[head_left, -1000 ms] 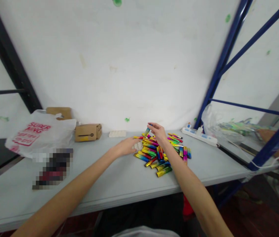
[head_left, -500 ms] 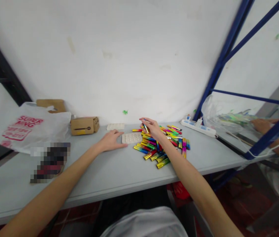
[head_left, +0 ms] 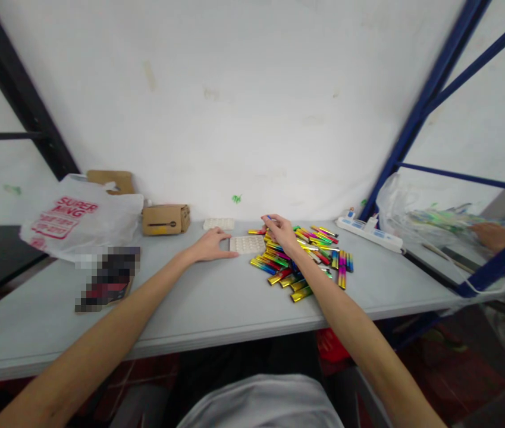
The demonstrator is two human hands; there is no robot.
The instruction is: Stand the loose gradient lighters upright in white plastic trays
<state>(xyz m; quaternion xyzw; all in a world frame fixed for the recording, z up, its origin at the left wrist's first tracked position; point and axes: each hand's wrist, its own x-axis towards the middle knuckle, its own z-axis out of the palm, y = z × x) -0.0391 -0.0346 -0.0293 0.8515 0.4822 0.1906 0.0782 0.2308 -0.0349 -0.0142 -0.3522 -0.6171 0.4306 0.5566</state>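
A pale tray [head_left: 247, 244] with rows of small pockets lies flat on the table. My left hand [head_left: 212, 245] is at its left end, with thumb and fingertips spread across the two corners, holding it. Above the tray's right end, my right hand [head_left: 282, 232] is pinched on a slim, shiny metallic tube [head_left: 269, 218]; only its blue tip shows. Under and beyond my right wrist spreads a loose pile of shiny tubes [head_left: 288, 281] in gold, blue, red, green and purple.
A second pale tray [head_left: 219, 224] rests by the wall, right of a small cardboard box [head_left: 166, 220]. Further left are a white plastic bag [head_left: 87, 214] and a blurred-out dark item [head_left: 109, 279]. A power strip [head_left: 369, 232] stands near the blue rack [head_left: 406, 125]. Another person's arm [head_left: 493, 241] shows beyond.
The whole view has shifted, so things appear further right. The tube in my right hand, seen tilted downward before, is now mostly hidden by the fingers. My left hand stays at the tray.
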